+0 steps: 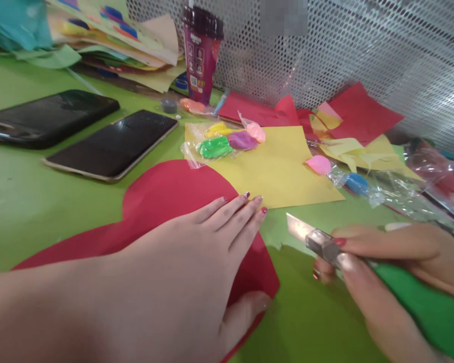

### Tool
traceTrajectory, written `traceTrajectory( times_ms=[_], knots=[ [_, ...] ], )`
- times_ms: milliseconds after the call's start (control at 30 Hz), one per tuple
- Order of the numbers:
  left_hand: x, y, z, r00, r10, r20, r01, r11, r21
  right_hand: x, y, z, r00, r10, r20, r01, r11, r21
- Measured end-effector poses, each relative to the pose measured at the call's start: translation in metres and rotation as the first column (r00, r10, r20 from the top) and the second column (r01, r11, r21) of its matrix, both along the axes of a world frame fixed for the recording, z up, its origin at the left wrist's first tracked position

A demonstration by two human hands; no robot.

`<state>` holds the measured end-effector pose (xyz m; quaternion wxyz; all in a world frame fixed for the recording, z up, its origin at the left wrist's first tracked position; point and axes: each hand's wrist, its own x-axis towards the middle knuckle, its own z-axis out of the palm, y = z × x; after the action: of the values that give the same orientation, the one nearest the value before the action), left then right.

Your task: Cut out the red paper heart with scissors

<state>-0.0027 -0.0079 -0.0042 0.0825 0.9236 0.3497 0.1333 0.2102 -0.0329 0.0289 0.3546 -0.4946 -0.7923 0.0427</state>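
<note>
My left hand (196,257) lies flat, fingers stretched out together, pressing down a red heart-shaped paper (166,194) on the green table (26,201). My right hand (386,262) is closed round a green-handled utility knife (363,267). Its blade (298,228) is extended and points left, just right of the red paper's edge and near my left fingertips.
Two dark phones (115,143) (47,117) lie at the left. A yellow sheet (283,169) carries a bag of coloured clay lumps (223,141). A purple cup (201,50), stacked papers (113,30), red and yellow scraps (357,118) and plastic wrappers (382,189) sit before a perforated metal wall.
</note>
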Motion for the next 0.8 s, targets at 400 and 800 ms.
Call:
traceTrajectory(
  times_ms=[400, 800],
  knots=[
    [-0.006, 0.044, 0.027, 0.933, -0.347, -0.098, 0.304, 0.903, -0.303, -0.002, -0.002, 0.001, 0.972, 0.039, -0.231, -0.057, 0.996, -0.072],
    [-0.006, 0.056, 0.033, 0.892, -0.444, -0.082, 0.397, 0.857, -0.329, -0.005, -0.007, -0.008, 0.920, 0.082, -0.384, -0.167, 0.967, -0.194]
  ],
)
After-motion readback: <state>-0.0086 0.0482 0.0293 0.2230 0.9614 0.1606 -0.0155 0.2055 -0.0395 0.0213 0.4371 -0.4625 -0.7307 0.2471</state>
